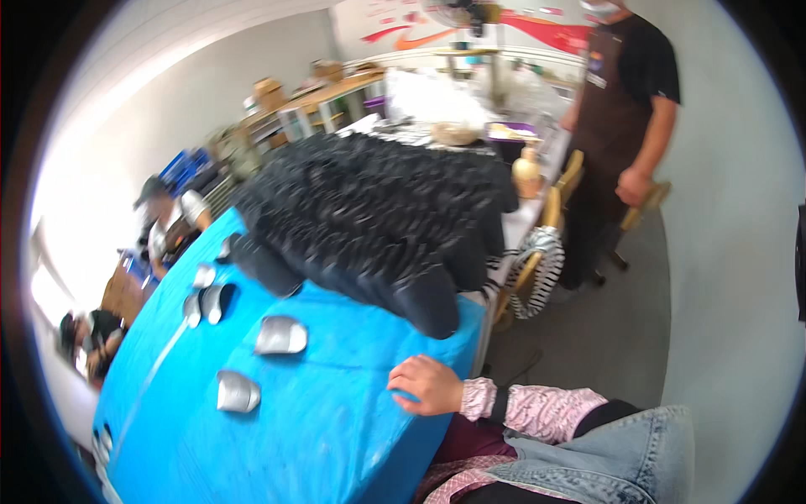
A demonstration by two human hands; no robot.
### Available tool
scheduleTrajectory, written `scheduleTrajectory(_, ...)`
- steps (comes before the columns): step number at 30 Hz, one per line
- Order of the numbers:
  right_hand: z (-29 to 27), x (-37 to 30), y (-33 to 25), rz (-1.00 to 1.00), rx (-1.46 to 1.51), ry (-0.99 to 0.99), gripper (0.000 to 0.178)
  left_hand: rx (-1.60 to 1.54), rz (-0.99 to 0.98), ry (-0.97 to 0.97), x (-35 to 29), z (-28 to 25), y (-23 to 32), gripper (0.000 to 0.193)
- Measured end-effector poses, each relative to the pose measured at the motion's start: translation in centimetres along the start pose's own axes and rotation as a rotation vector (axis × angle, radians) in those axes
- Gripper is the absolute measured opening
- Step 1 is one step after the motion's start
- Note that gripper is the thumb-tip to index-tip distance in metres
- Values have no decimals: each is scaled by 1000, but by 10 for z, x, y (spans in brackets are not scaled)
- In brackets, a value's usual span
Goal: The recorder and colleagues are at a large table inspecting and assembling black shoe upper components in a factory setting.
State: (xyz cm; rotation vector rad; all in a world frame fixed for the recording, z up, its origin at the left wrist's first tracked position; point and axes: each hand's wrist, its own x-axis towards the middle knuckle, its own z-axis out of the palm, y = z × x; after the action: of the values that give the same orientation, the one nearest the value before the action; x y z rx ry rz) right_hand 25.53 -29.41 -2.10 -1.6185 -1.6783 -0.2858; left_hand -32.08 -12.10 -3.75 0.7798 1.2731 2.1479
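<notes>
My right hand (426, 385) rests palm down by the right edge of the blue-covered table (327, 420), fingers loosely bent and thumb apart, with nothing visible in it. Its forearm wears a pink patterned sleeve with a black band. My left hand is out of view. Left of the hand lie curved silver-grey shells, shaped like toe caps; one shell (281, 335) is nearer the pile and another shell (238, 392) closer to me. Beyond the hand, a large pile of black curved pieces (369, 210), blurred and of unclear kind, stands packed in rows.
A person in a dark apron (617, 109) stands at the right, near wooden chairs (550, 210). Behind the pile are a yellowish bottle (527, 174) and a purple bin (508, 147). Two other people sit at the far left. More shells (217, 303) lie at the table's left.
</notes>
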Motion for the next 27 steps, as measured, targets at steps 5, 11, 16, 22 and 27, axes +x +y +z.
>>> scheduleTrajectory(5,2,9,-10,54,-45,59,8,78,176,-517,-6,99,-48,23)
scheduleTrajectory(11,9,23,-3,199,-39,151,14,-279,-790,-1017,-124,321,8,43)
scheduleTrajectory(16,-1,3,10,158,-156,279,6,-662,-397,-1491,-113,392,-1,40)
scheduleTrajectory(22,14,-2,-2,209,-97,240,12,-348,-821,-1282,-200,346,-43,48)
scheduleTrajectory(27,2,-8,-11,216,-119,276,11,176,-9,-2032,-263,308,-36,22)
